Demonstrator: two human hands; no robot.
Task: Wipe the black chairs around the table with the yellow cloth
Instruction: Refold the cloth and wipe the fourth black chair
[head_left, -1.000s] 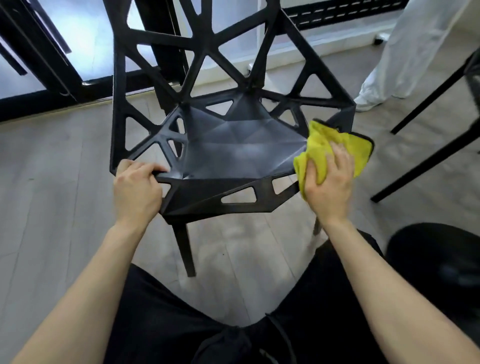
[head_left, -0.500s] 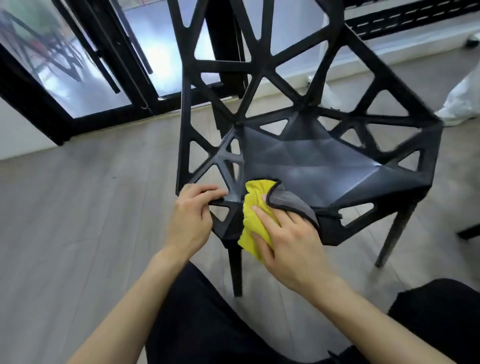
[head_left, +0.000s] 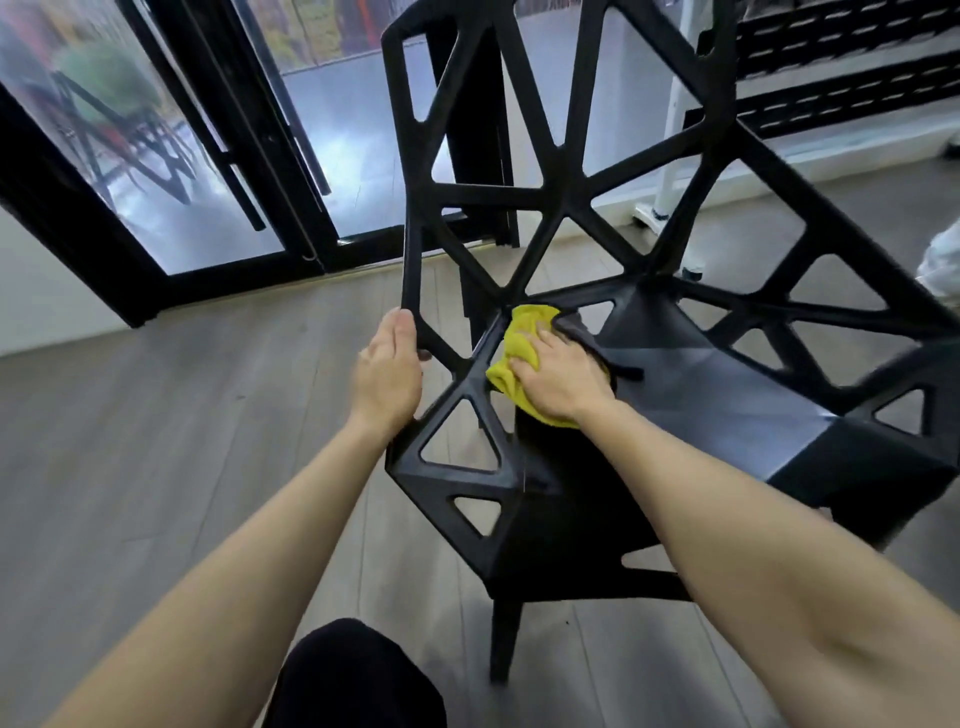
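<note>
The right hand pressed the yellow cloth flat against the black chair where seat met backrest, fingers apparently clenching it. The left hand gripped a frame strut. Bunched cloth could snag in the triangular openings.

I see open seat to the right of my right hand; the chair's struts wall off the back and left.

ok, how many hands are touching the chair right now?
2. Left hand grips a strut at the chair's left edge; right hand presses the cloth onto the seat's back corner.
</note>
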